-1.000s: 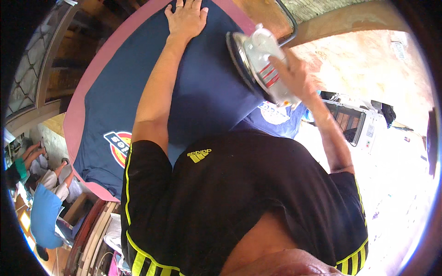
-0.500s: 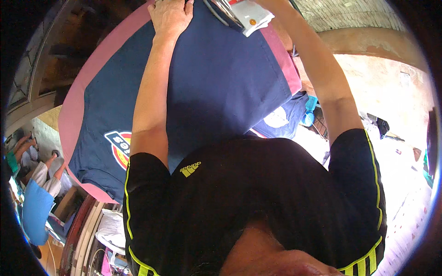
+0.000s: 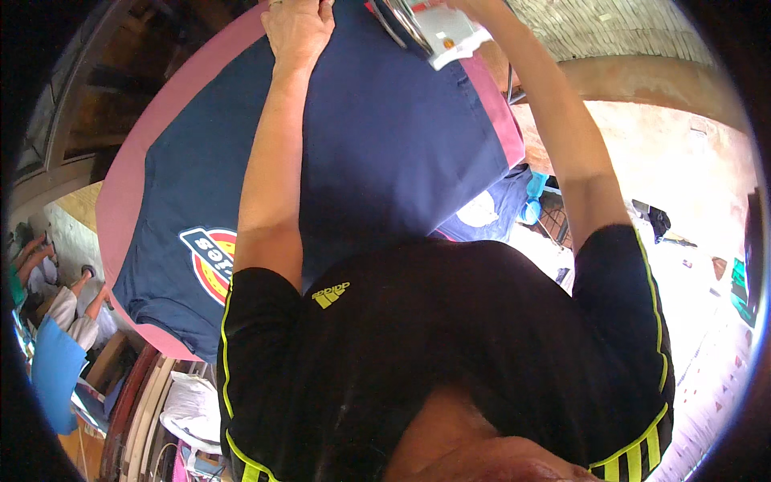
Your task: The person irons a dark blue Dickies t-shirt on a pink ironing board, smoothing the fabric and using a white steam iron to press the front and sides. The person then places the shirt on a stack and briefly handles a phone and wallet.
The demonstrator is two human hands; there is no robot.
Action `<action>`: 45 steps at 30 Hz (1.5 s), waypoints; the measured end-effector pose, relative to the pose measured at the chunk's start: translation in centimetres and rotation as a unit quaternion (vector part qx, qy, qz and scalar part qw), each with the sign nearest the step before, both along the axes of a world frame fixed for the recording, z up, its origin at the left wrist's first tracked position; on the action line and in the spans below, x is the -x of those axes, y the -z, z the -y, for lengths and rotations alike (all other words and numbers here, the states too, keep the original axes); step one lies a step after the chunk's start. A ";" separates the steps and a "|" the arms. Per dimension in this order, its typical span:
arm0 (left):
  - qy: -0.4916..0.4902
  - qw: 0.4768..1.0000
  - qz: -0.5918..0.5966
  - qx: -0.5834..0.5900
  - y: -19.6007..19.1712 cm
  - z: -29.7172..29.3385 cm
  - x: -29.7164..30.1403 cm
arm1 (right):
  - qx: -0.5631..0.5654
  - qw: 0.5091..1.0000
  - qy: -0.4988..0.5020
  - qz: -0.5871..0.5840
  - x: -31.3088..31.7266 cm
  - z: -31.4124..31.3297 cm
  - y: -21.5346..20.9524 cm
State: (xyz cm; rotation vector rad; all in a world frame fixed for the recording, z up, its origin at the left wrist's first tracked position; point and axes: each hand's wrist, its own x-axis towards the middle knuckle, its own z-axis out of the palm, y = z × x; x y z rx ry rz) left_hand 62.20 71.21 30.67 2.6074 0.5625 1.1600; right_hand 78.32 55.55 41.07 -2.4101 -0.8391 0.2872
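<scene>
Clearly, the iron (image 3: 446, 34) is seen slanting over dark cloth (image 3: 385, 120), between the left hand (image 3: 298, 36) and the nearer right hand (image 3: 472, 6), whose fingers' closings and holds cannot be told.

1. Shirt (image 3: 450, 321): black, short-sleeved, dark neckline (image 3: 446, 392).
2. Chest emblem (image 3: 331, 295): small, yellow, bars plus lettering.
3. Piping (image 3: 224, 337): thin, bright yellow-green, runs down both sleeves (image 3: 614, 273).
4. Shoulder stripes (image 3: 630, 464): yellow-green, parallel, both sides, near lower edge.
5. Forearms (image 3: 271, 177): bare, sleeves ending near elbows.

garment (image 3: 393, 136): navy, red-yellow print (image 3: 212, 261) | cover (image 3: 119, 197): pink | iron (image 3: 450, 34): white, silver
</scene>
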 end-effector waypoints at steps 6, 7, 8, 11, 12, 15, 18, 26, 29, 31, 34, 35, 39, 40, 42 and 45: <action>0.045 0.999 0.017 -0.012 -0.1 0.7 -1.5 | 0.129 0.984 0.028 0.116 0.1 2.7 0.0; 0.033 0.999 0.012 -0.018 0.1 0.0 -0.8 | 0.186 0.976 -0.011 0.108 4.1 3.6 -2.5; 0.029 0.999 0.011 -0.024 -0.1 -0.1 -0.7 | 0.244 0.963 -0.041 0.104 7.6 5.3 -5.2; 0.032 0.999 -0.028 -0.024 -0.2 -0.5 -0.7 | -0.071 0.984 -0.098 0.128 9.7 11.2 1.0; 0.026 0.998 -0.053 -0.019 -0.1 -1.0 0.0 | -0.054 0.993 -0.068 0.076 13.3 12.7 -0.6; -0.005 0.989 -0.127 -0.073 -1.8 2.5 1.9 | -0.079 0.988 -0.078 0.103 15.8 17.7 2.2; -0.060 0.991 -0.083 -0.084 0.9 4.1 6.0 | -0.084 0.990 -0.101 0.057 17.8 17.9 1.1; -0.203 0.953 -0.224 -0.025 2.6 1.4 14.3 | -0.064 0.976 -0.196 0.072 9.8 1.7 1.5; -0.231 0.945 -0.230 -0.008 2.6 -0.8 15.8 | -0.091 0.970 -0.218 0.048 7.7 -3.5 1.2; -0.227 0.945 -0.238 -0.006 2.4 -1.8 15.5 | -0.082 0.966 -0.207 0.132 5.2 -4.2 3.4; -0.266 0.929 -0.255 -0.040 3.5 -5.9 20.6 | 0.000 0.982 -0.180 -0.054 12.3 -1.9 -0.9; -0.254 0.934 -0.247 -0.051 3.2 -6.8 20.5 | -0.012 0.984 -0.173 -0.039 12.7 -0.3 -0.9; -0.167 0.971 -0.161 -0.060 2.0 -8.9 21.8 | -0.093 0.979 -0.179 0.015 16.9 5.5 2.0; -0.160 0.976 -0.144 -0.034 1.4 -9.1 22.5 | -0.087 0.979 -0.181 0.017 18.4 6.2 1.7; -0.144 0.983 -0.111 0.016 0.5 -9.1 23.2 | -0.072 0.980 -0.183 -0.033 20.3 5.8 0.5; -0.146 0.987 -0.057 0.028 0.6 -9.0 22.9 | -0.087 0.976 -0.201 -0.008 19.7 1.9 0.8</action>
